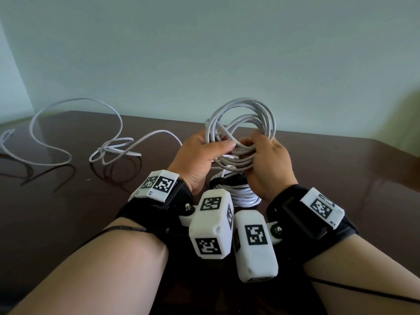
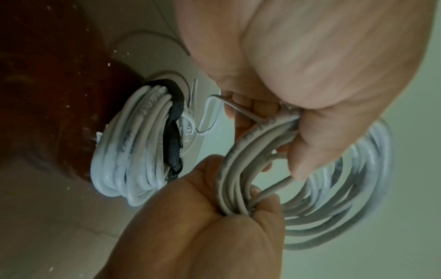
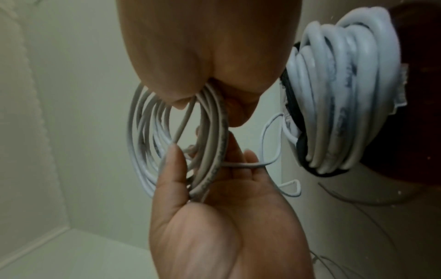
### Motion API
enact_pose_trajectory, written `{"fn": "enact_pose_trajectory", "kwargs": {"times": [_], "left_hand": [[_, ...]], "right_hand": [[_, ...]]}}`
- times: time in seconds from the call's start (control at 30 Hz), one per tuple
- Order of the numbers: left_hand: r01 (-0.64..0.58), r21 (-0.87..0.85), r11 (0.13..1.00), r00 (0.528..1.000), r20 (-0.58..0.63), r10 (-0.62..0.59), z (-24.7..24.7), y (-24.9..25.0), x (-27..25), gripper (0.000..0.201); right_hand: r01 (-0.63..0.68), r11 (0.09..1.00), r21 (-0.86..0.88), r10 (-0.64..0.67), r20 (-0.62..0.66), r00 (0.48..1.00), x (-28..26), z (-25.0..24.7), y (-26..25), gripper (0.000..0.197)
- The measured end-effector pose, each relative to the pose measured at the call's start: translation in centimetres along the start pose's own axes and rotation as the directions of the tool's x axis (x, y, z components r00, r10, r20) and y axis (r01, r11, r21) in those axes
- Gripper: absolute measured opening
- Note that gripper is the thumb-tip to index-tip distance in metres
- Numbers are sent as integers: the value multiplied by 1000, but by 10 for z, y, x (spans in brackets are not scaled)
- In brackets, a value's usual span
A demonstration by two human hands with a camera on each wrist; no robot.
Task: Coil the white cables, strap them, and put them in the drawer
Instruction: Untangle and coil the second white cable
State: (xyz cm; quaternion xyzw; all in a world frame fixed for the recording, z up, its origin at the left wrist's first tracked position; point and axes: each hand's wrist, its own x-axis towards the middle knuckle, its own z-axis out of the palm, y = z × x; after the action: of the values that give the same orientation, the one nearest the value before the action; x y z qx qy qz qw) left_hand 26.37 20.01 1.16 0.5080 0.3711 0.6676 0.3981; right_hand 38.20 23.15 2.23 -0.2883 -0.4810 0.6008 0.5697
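Both hands hold a loose coil of white cable [image 1: 268,123] upright above the table. My left hand [image 1: 204,153] grips its left side with the thumb lying across the strands. On the right side, my right hand [image 1: 270,160] pinches the strands. In the left wrist view the coil [image 2: 358,188] runs through the curled fingers of both the left hand [image 2: 322,75] and the right hand [image 2: 203,226]. The right wrist view shows the coil [image 3: 143,151] lying in the left palm [image 3: 214,226]. A thin white wire [image 3: 272,151] loops out past the fingers.
A second white coil [image 1: 244,198], bound with a black strap [image 2: 173,136], lies on the dark brown table [image 1: 68,212] just under my hands. A long loose white cable [image 1: 113,147] sprawls over the table's left half. A pale wall stands behind the table.
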Motion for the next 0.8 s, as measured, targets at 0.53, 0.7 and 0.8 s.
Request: {"fn": "enact_pose_trajectory", "kwargs": {"times": [0.53, 0.7, 0.8], "left_hand": [[-130, 265, 955, 969, -170, 179, -7, 6, 4, 17], [-112, 524, 844, 991, 0, 132, -5, 10, 1, 35], [-146, 393, 908, 988, 21, 151, -5, 9, 0, 51]], "right_hand": [[337, 680, -651, -303, 168, 938, 0, -12, -6, 46], [492, 328, -806, -296, 407, 864, 2, -13, -13, 50], [493, 333, -804, -284, 413, 865, 4, -14, -13, 5]]}}
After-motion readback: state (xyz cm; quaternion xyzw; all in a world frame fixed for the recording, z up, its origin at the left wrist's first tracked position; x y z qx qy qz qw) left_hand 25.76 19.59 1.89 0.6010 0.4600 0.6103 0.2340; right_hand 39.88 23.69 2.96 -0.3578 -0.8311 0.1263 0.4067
